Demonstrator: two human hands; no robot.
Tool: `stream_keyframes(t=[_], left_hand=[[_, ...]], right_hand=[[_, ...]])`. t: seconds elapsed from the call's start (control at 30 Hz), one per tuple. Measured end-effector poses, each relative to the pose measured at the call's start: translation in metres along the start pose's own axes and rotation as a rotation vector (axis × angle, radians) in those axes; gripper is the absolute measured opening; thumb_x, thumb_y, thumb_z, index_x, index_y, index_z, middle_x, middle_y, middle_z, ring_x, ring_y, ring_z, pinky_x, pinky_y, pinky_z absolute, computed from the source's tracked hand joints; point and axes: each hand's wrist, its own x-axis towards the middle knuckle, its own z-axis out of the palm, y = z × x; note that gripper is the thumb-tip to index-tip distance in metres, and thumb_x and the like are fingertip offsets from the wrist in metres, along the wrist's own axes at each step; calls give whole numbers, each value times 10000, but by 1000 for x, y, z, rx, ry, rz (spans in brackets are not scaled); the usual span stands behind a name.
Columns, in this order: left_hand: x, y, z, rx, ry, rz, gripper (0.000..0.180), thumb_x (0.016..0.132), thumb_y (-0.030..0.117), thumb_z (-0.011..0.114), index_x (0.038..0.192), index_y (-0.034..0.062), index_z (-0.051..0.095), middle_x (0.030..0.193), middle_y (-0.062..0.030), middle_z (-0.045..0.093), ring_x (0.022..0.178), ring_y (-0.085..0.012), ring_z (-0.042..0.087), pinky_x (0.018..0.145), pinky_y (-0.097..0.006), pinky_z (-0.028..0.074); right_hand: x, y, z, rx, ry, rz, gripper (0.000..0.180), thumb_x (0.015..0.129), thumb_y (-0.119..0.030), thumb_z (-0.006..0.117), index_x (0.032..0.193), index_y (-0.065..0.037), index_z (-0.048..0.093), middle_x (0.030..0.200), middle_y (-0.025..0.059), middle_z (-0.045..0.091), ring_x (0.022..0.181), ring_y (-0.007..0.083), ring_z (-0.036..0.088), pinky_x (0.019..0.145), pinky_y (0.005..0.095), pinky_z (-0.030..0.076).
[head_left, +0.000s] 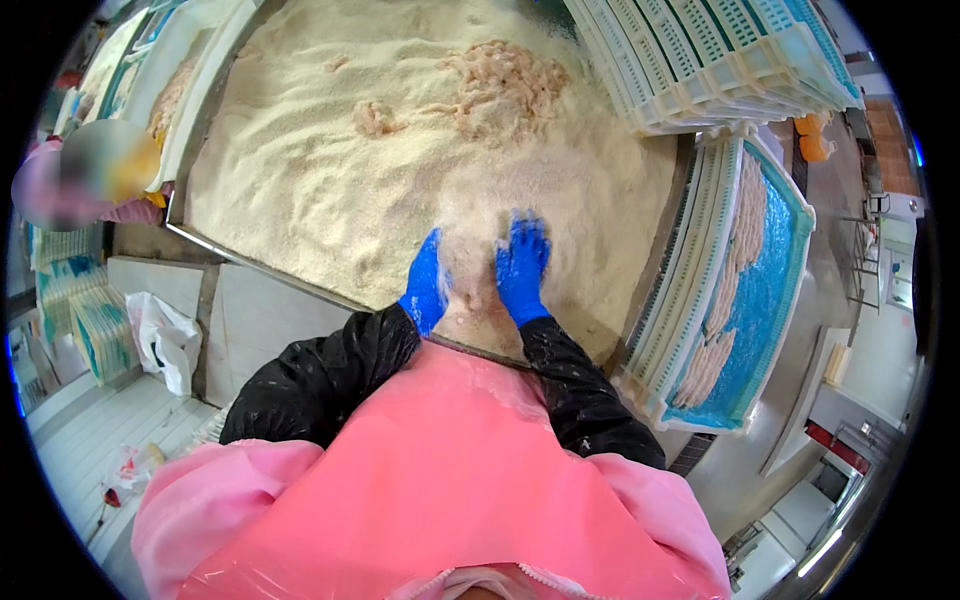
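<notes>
A wide tray (268, 268) is filled with pale yellow crumbs (290, 190). At its near edge my left hand (425, 285), in a crumb-dusted blue glove, stands edge-on with its fingers stretched forward. My right hand (523, 268), gloved alike, lies palm down on the crumbs with its fingers extended and slightly apart. Between the hands are crumbs and a few small pinkish bits (465, 300), mostly covered. Farther off rests a heap of raw, pale pink meat strips (510, 88), with a smaller clump (375, 118) to its left.
On the right, a stack of white crates (700, 65) leans over the tray's far corner. Nearer stands a blue-lined crate (775, 290) holding rows of coated strips (735, 260). Another person's sleeve (130, 211) shows at far left, and a white plastic bag (165, 340) hangs below.
</notes>
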Motion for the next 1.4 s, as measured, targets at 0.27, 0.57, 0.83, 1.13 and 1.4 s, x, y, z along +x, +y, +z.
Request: stream_keyframes(t=[0.27,0.57,0.83,1.13,1.4], left_hand=[[8,-25,43,-629,-15,-198,591,957,520,331,1386,117,385,1360,-107,452,1226,-250,440,1044,-380,341],[13,-25,44,-344,-59,-167,635,944,548,354,1313,37,428,1297,-122,497,1125,-242,519,963,-354,428],[1,-16,79,549,661,-343,624,950,587,285,1234,82,516,1221,-95,556,1119,-226,515,979,-366,393],[13,-1,43,600,505,-386,778,895,675,289,1073,-18,596,972,-177,644,838,-305,650,733,-401,544],[27,-2,41,702,654,-359,811,882,687,298,1025,-50,607,890,-201,650,747,-329,662,605,-399,554]], right_hand=[[-17,-48,-29,232,-195,-109,578,920,-286,432,1452,-123,277,1514,112,232,1402,308,166,1114,488,93],[-28,-8,-16,87,80,-115,512,866,-304,524,1330,-107,432,1368,104,424,1275,323,344,1042,495,218],[-42,-4,-79,1292,-419,534,286,876,-215,618,1092,-28,606,1046,86,609,1020,196,534,834,310,417],[-59,105,-368,894,-114,511,321,934,-279,552,1160,-54,590,808,-3,621,640,71,526,549,206,412],[70,348,-427,-16,344,96,285,884,-236,597,1032,6,614,787,151,640,680,248,611,603,351,472]])
